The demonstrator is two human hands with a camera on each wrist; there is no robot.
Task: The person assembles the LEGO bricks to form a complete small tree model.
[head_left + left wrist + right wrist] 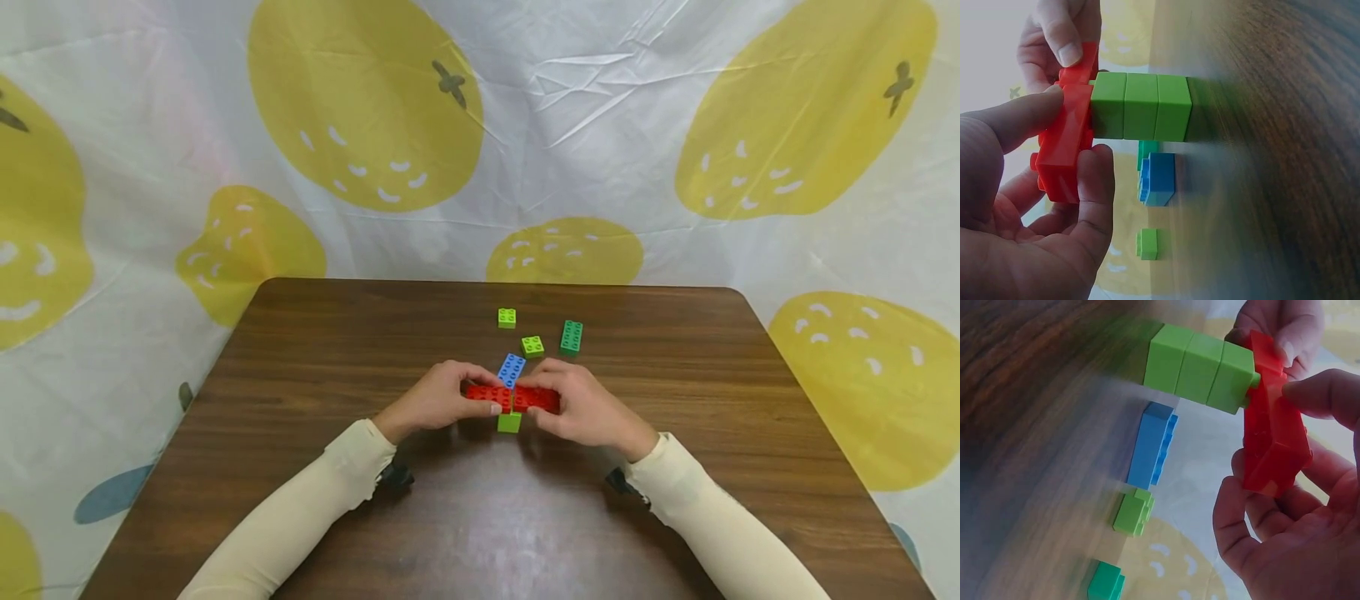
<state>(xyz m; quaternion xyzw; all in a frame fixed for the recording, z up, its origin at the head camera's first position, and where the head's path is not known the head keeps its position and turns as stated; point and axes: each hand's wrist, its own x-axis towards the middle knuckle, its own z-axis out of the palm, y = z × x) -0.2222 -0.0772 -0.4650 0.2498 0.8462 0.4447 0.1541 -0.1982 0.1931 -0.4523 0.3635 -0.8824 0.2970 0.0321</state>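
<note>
In the head view, two red toy bricks meet end to end over a stack of lime green bricks (pixel 509 423). My left hand (pixel 438 400) grips the left red brick (pixel 486 394) between thumb and fingers. The right red brick (pixel 542 400) is held by my right hand (pixel 588 408), its thumb on the near side. Both wrist views show three lime bricks in the upright stack (pixel 1141 106). Some of the top brick's studs show below the red bricks in the right wrist view. Just behind the stack lies a blue brick (pixel 512 369), studs up.
Farther back on the brown wooden table (pixel 337 333) sit two small lime bricks, one nearer (pixel 532 346) and one farther (pixel 507 317). A long dark green brick (pixel 572 337) lies to their right. A fruit-printed sheet (pixel 540 150) hangs behind the table.
</note>
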